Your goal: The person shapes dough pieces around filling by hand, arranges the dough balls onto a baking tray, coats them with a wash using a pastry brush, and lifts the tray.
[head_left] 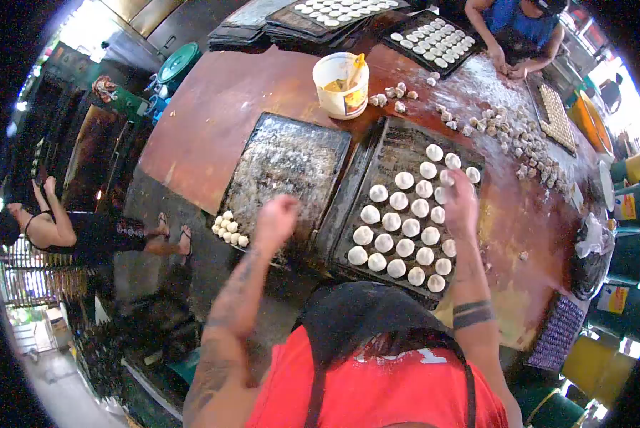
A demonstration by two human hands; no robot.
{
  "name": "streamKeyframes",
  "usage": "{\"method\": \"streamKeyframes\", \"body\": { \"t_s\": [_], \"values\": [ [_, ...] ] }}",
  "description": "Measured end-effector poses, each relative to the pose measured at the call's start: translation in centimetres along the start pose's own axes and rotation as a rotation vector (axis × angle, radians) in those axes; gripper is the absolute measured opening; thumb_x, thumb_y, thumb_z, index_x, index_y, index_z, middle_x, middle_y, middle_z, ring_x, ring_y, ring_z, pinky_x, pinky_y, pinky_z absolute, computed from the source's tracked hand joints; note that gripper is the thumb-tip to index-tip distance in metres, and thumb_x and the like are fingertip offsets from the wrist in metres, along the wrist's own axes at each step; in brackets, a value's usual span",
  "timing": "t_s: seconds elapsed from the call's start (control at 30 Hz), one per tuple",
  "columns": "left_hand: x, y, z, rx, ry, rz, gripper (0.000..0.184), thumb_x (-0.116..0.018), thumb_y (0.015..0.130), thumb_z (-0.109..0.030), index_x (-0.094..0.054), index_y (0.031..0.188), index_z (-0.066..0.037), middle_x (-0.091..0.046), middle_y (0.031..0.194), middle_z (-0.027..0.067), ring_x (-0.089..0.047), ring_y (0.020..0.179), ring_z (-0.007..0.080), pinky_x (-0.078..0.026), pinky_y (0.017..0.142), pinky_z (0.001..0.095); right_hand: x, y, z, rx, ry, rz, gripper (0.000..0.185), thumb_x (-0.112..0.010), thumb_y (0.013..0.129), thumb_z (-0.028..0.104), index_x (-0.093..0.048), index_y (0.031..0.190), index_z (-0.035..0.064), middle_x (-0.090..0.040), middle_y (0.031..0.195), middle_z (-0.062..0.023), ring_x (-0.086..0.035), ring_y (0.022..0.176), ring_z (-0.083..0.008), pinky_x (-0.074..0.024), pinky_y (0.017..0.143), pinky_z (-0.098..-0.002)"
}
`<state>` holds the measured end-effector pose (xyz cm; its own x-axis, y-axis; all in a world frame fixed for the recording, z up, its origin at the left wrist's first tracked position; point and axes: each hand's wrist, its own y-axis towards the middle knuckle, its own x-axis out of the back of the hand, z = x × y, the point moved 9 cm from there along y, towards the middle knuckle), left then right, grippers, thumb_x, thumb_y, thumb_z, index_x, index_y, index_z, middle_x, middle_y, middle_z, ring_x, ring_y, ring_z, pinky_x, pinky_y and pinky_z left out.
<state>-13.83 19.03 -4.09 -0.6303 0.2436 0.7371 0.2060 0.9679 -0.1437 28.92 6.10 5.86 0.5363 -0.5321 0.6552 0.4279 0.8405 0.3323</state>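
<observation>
Many round, pale dough balls [405, 247] surround the right hand [462, 203], whose blurred grip I can't tell.

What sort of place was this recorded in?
Probably a small bakery workroom: a dark tray holds rows of pale dough rounds, and white powder, likely flour, dusts part of the worktable.

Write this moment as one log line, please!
left hand: over floury tray | right hand: at dough balls | bucket: on table
</observation>
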Motion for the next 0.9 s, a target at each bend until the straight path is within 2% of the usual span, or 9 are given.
{"method": "streamKeyframes", "body": {
  "t_s": [0.07, 0.1, 0.2, 0.3, 0.47, 0.6, 0.7, 0.83, 0.9],
  "values": [
    [7.5, -0.1, 2.2, -0.109, 0.586, -0.257, 0.028, -0.064, 0.081, -0.014, -0.07, 0.108, -0.01, -0.067, 0.103, 0.0172, -0.063, 0.104, 0.0351, -0.051, 0.091, 0.0472, 4.6, -2.8, -7.0, -0.315, -0.095, -0.022, 0.025, -0.058, 0.091, 0.006, -0.067, 0.114, 0.0031, -0.066, 0.115, -0.0176, -0.061, 0.11, -0.0339, -0.0459, 0.098, -0.0418],
    [10.2, -0.3, 4.6, 0.257, 0.735, -0.237, 0.027, -0.066, 0.079, -0.015, -0.069, 0.106, -0.01, -0.066, 0.1, 0.0143, -0.062, 0.103, 0.0357, -0.052, 0.086, 0.0492, 6.2, -5.7, -11.6, -0.38, -0.258, 0.039, 0.025, -0.058, 0.09, 0.007, -0.067, 0.114, 0.0031, -0.066, 0.114, -0.018, -0.061, 0.109, -0.0348, -0.0463, 0.097, -0.0429],
    [11.8, -0.1, 9.5, 0.099, 0.94, -0.296, 0.019, -0.069, 0.079, -0.018, -0.071, 0.094, -0.007, -0.07, 0.095, 0.0128, -0.065, 0.097, 0.0346, -0.053, 0.084, 0.0486, 8.9, -14.5, -15.9, -0.412, -0.538, 0.182, 0.027, -0.06, 0.089, 0.012, -0.067, 0.114, 0.0037, -0.066, 0.112, -0.0191, -0.061, 0.107, -0.0364, -0.0466, 0.096, -0.0449],
    [10.5, 1.0, 7.9, 0.066, 0.649, -0.265, 0.021, -0.071, 0.079, -0.02, -0.073, 0.094, -0.006, -0.073, 0.092, 0.0139, -0.067, 0.091, 0.0359, -0.054, 0.08, 0.046, 9.5, -21.0, -16.8, -0.074, -0.627, 0.051, 0.029, -0.063, 0.088, 0.015, -0.067, 0.114, 0.0037, -0.067, 0.11, -0.0194, -0.061, 0.105, -0.0384, -0.0473, 0.095, -0.0461],
    [-4.9, 1.7, -3.6, 0.093, -0.86, 0.159, 0.026, -0.076, 0.077, -0.008, -0.069, 0.099, 0.005, -0.071, 0.09, 0.0076, -0.065, 0.083, 0.0153, -0.053, 0.076, 0.0303, 7.7, -15.6, -12.3, -0.583, 0.024, -0.13, 0.021, -0.068, 0.088, 0.009, -0.069, 0.107, 0.0019, -0.07, 0.098, -0.0085, -0.064, 0.089, -0.0171, -0.0517, 0.081, -0.031],
    [-9.4, -3.8, -19.2, 0.003, -0.829, 0.452, 0.024, -0.074, 0.082, -0.005, -0.066, 0.104, 0.003, -0.071, 0.092, 0.0089, -0.067, 0.078, 0.0149, -0.054, 0.074, 0.0283, 2.5, -7.7, 4.9, -0.194, 0.32, 0.132, 0.025, -0.075, 0.085, 0.007, -0.067, 0.107, 0.0009, -0.071, 0.096, -0.0047, -0.063, 0.086, -0.0104, -0.0519, 0.077, -0.0278],
    [-12.0, -5.7, -22.5, 0.085, -1.116, 0.626, 0.025, -0.069, 0.092, -0.009, -0.061, 0.113, 0.003, -0.07, 0.091, 0.0068, -0.065, 0.079, 0.0112, -0.054, 0.073, 0.0255, 2.7, -6.1, 11.0, 0.156, 0.202, 0.008, 0.02, -0.073, 0.083, 0.004, -0.068, 0.103, 0.0027, -0.067, 0.09, -0.0111, -0.067, 0.085, -0.0255, -0.0538, 0.078, -0.0354],
    [-11.7, -6.7, -23.4, 0.096, -1.162, 0.598, 0.025, -0.063, 0.096, -0.011, -0.061, 0.118, 0.001, -0.068, 0.1, 0.0042, -0.064, 0.087, 0.0101, -0.051, 0.077, 0.0235, 1.5, -6.8, 12.7, 0.234, 0.026, 0.072, 0.03, -0.071, 0.079, 0.002, -0.067, 0.109, 0.003, -0.063, 0.104, -0.0155, -0.062, 0.099, -0.0343, -0.0525, 0.085, -0.0418],
    [-11.3, -7.2, -23.7, 0.07, -1.141, 0.616, 0.024, -0.062, 0.096, -0.01, -0.061, 0.119, -0.001, -0.068, 0.102, 0.0032, -0.063, 0.088, 0.0104, -0.051, 0.078, 0.0233, 1.6, -6.8, 11.5, 0.077, 0.135, 0.103, 0.04, -0.075, 0.078, 0.004, -0.066, 0.118, 0.0025, -0.062, 0.109, -0.013, -0.061, 0.105, -0.0271, -0.0519, 0.086, -0.0369]
  ]
}}
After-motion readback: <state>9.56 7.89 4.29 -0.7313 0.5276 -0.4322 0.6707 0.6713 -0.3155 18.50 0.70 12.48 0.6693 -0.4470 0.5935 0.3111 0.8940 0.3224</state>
